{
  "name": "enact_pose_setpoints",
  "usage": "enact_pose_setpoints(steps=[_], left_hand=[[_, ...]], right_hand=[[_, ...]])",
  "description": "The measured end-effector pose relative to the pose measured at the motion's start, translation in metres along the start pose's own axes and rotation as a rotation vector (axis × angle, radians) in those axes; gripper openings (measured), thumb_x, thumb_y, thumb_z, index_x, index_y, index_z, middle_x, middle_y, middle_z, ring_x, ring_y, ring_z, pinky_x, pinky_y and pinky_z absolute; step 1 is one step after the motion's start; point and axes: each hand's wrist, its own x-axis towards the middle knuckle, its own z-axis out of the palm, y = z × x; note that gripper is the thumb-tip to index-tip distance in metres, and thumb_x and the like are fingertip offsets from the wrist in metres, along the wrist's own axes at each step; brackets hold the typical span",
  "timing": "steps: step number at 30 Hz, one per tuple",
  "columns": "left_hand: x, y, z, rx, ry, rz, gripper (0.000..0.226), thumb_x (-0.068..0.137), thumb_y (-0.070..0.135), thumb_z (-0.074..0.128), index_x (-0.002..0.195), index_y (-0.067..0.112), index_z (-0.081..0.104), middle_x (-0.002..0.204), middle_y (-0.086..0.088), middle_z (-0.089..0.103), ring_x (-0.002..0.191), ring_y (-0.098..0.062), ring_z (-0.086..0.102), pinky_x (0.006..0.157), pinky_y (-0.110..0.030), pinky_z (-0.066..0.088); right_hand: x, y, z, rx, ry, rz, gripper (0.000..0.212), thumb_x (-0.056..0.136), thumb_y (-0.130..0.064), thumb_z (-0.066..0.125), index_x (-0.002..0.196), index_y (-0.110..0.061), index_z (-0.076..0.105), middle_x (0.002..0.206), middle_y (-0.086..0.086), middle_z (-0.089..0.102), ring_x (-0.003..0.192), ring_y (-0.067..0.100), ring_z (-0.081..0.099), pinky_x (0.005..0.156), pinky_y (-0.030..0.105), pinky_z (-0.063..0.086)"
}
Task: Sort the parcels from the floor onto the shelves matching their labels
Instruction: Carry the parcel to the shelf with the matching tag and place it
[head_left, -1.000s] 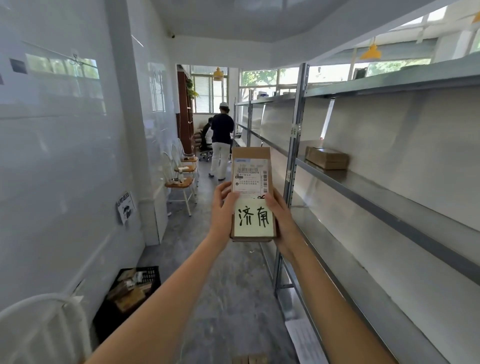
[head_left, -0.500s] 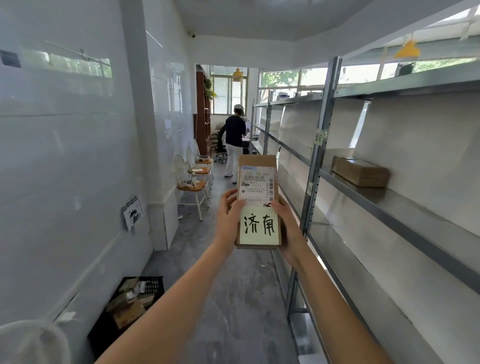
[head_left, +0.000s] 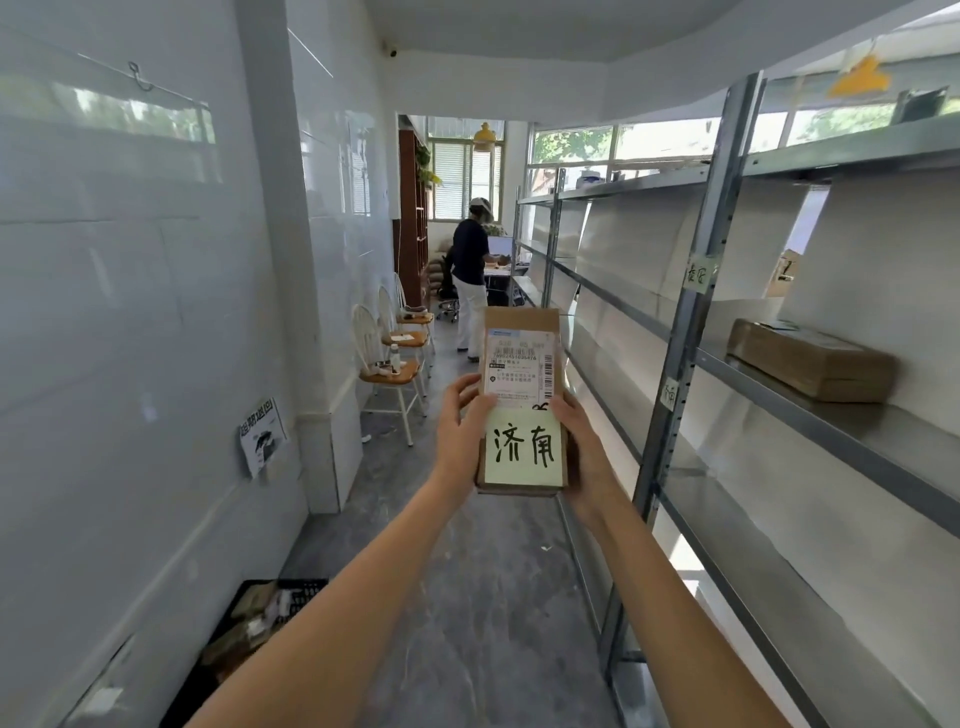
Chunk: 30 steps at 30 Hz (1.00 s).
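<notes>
I hold a small brown cardboard parcel (head_left: 522, 332) upright in front of me at chest height. It carries a white shipping label and a pale green note with handwritten black characters. My left hand (head_left: 460, 423) grips its left edge and my right hand (head_left: 584, 447) grips its right edge. A grey metal shelf rack (head_left: 675, 384) runs along the right; small handwritten tags are stuck on its upright post. Another brown parcel (head_left: 810, 358) lies on the middle shelf to the right.
A black crate (head_left: 306, 592) with more parcels sits on the floor at the lower left against the white wall. Wooden chairs (head_left: 389, 364) line the left wall farther on. A person (head_left: 470, 280) stands at the far end of the narrow aisle.
I have moved forward along the aisle and my view has turned right. The parcel stays in both hands, a little lower in view; the shelf post and the shelved parcel are closer.
</notes>
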Motion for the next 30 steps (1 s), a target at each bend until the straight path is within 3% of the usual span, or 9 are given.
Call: enact_pose_setpoints(steps=[3,8,16,23,26,30], left_hand=[[0.038,-0.003,-0.017,0.005,-0.028,-0.024,0.022,0.095,0.018,0.057,0.111,0.032,0.052,0.126,-0.016,0.061,0.102,-0.038,0.068,0.069,-0.037,0.061],[0.098,-0.009,-0.037,0.009,-0.083,-0.016,0.02,0.096,0.015,0.056,0.111,0.027,0.051,0.124,-0.02,0.061,0.091,-0.031,0.07,0.062,-0.031,0.06],[0.176,-0.039,-0.045,-0.035,-0.108,-0.048,0.023,0.096,0.013,0.056,0.117,0.018,0.048,0.12,-0.019,0.063,0.081,-0.021,0.071,0.059,-0.028,0.058],[0.249,-0.06,-0.027,-0.029,-0.107,-0.051,0.036,0.096,0.013,0.056,0.13,0.01,0.045,0.125,-0.019,0.06,0.091,-0.026,0.07,0.061,-0.026,0.059],[0.282,-0.064,-0.015,-0.012,-0.119,-0.037,0.035,0.096,0.015,0.056,0.13,0.011,0.046,0.124,-0.018,0.061,0.089,-0.026,0.069,0.059,-0.026,0.059],[0.324,-0.079,-0.001,-0.016,-0.155,-0.048,0.029,0.097,0.017,0.055,0.125,0.016,0.048,0.125,-0.018,0.06,0.087,-0.027,0.07,0.059,-0.028,0.06]], right_hand=[[0.038,0.016,0.013,0.018,0.029,-0.007,0.066,0.086,-0.036,0.07,0.147,-0.019,0.052,0.133,0.018,0.069,0.124,0.045,0.063,0.102,0.062,0.052],[0.092,0.034,0.026,0.011,0.041,-0.008,0.06,0.089,-0.039,0.07,0.144,-0.02,0.055,0.131,0.019,0.07,0.12,0.045,0.066,0.103,0.067,0.049],[0.16,0.049,0.026,-0.031,0.043,-0.036,0.058,0.088,-0.035,0.063,0.143,-0.015,0.055,0.128,0.018,0.071,0.109,0.036,0.071,0.095,0.054,0.057],[0.235,0.053,0.004,0.012,0.08,-0.054,0.058,0.084,-0.033,0.066,0.138,-0.014,0.058,0.126,0.019,0.072,0.105,0.035,0.072,0.08,0.045,0.064],[0.271,0.054,-0.008,0.014,0.1,-0.074,0.067,0.08,-0.038,0.075,0.14,-0.014,0.057,0.13,0.02,0.07,0.113,0.04,0.069,0.09,0.054,0.06],[0.317,0.061,-0.029,-0.041,0.154,-0.079,0.091,0.063,-0.056,0.089,0.141,-0.021,0.059,0.132,0.018,0.069,0.125,0.047,0.062,0.107,0.071,0.044]])
